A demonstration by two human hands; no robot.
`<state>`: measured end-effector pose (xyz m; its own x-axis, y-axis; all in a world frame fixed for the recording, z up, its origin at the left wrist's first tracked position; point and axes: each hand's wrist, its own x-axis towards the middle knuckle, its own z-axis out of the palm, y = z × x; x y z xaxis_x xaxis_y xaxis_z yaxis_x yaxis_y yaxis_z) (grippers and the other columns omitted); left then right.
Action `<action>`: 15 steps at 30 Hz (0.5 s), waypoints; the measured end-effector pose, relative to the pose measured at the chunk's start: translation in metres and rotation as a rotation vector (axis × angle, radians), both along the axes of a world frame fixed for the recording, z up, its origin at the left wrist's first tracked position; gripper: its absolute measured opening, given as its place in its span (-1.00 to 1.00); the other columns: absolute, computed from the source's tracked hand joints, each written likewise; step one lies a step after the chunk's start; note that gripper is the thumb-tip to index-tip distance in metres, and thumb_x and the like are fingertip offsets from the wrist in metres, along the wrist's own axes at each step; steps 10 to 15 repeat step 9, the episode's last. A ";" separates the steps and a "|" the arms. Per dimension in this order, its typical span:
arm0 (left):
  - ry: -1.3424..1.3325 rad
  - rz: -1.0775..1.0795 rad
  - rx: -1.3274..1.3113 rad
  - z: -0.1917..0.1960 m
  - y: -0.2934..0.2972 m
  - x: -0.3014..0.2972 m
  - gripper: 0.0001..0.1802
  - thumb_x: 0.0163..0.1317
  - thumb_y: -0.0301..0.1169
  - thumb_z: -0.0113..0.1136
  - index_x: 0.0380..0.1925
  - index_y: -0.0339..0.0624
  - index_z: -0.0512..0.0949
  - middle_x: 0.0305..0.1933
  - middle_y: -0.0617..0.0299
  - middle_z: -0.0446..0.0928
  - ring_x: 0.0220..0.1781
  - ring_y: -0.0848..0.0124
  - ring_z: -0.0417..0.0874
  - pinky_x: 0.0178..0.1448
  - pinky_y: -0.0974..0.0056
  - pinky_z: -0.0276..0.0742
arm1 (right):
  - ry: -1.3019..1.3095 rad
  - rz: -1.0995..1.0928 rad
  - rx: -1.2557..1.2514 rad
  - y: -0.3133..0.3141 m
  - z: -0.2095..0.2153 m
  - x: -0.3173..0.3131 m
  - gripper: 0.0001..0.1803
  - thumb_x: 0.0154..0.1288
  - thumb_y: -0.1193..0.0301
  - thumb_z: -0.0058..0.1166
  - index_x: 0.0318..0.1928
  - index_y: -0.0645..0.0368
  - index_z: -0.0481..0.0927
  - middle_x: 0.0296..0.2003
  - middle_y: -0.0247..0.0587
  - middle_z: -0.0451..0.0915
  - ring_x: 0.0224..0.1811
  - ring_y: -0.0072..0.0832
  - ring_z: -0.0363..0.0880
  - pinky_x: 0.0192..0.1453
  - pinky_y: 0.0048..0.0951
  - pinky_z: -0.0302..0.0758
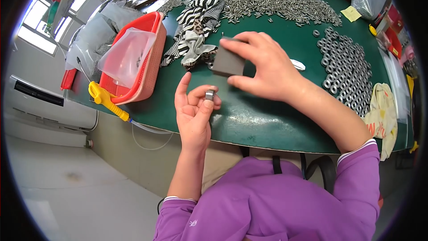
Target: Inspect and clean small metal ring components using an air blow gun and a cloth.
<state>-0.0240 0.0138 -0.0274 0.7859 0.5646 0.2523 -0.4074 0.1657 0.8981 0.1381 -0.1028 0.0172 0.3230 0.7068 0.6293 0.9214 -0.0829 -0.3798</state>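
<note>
Between the thumb and fingers of my left hand (194, 114) is a small shiny metal ring (210, 94), held just above the near part of the green table. My left index finger points up, apart from it. My right hand (270, 65) grips a dark grey rectangular block (228, 61) from its right side, thumb below and fingers on top. The block is above and to the right of the ring, not touching it. Just left of the block lies a crumpled zebra-striped cloth (196, 22). Behind the right hand a white object (298, 64) is partly hidden.
Many metal rings (343, 67) lie spread at the right. A heap of small metal pins (281, 3) covers the far side of the green table (267, 125). At the left stand a red plastic basket (149, 69) with a clear bag and a yellow air gun (107, 100). A pale cloth (382, 116) hangs over the right edge.
</note>
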 end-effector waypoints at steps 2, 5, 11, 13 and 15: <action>-0.009 -0.009 -0.021 -0.001 0.003 0.000 -0.38 0.21 -0.53 0.07 0.25 -0.24 0.06 -0.08 0.09 0.46 -0.24 0.46 0.51 -0.16 0.38 0.47 | 0.192 0.003 0.023 -0.003 -0.007 0.003 -0.34 -0.14 0.23 0.24 0.07 0.13 0.47 -0.06 -0.04 0.43 0.02 -0.14 0.37 0.11 -0.25 0.35; -0.001 -0.043 -0.116 -0.004 0.005 -0.001 -0.63 0.25 -0.55 0.03 0.07 -0.31 0.35 -0.09 0.13 0.47 -0.22 0.45 0.52 -0.11 0.37 0.50 | 0.212 0.113 -0.023 -0.004 0.008 -0.010 -0.29 -0.12 0.31 0.27 0.16 0.06 0.40 0.04 -0.09 0.38 0.12 -0.19 0.33 0.18 -0.24 0.30; 0.036 -0.091 -0.076 -0.005 0.008 -0.002 -0.56 0.24 -0.51 0.07 0.13 -0.29 0.32 0.05 0.09 0.44 -0.11 0.42 0.53 -0.04 0.37 0.51 | 0.209 0.088 -0.065 -0.005 0.006 -0.008 -0.28 -0.11 0.30 0.26 0.17 0.06 0.39 0.06 -0.11 0.38 0.14 -0.18 0.31 0.22 -0.24 0.27; 0.036 -0.091 -0.076 -0.005 0.008 -0.002 -0.56 0.24 -0.51 0.07 0.13 -0.29 0.32 0.05 0.09 0.44 -0.11 0.42 0.53 -0.04 0.37 0.51 | 0.209 0.088 -0.065 -0.005 0.006 -0.008 -0.28 -0.11 0.30 0.26 0.17 0.06 0.39 0.06 -0.11 0.38 0.14 -0.18 0.31 0.22 -0.24 0.27; 0.036 -0.091 -0.076 -0.005 0.008 -0.002 -0.56 0.24 -0.51 0.07 0.13 -0.29 0.32 0.05 0.09 0.44 -0.11 0.42 0.53 -0.04 0.37 0.51 | 0.209 0.088 -0.065 -0.005 0.006 -0.008 -0.28 -0.11 0.30 0.26 0.17 0.06 0.39 0.06 -0.11 0.38 0.14 -0.18 0.31 0.22 -0.24 0.27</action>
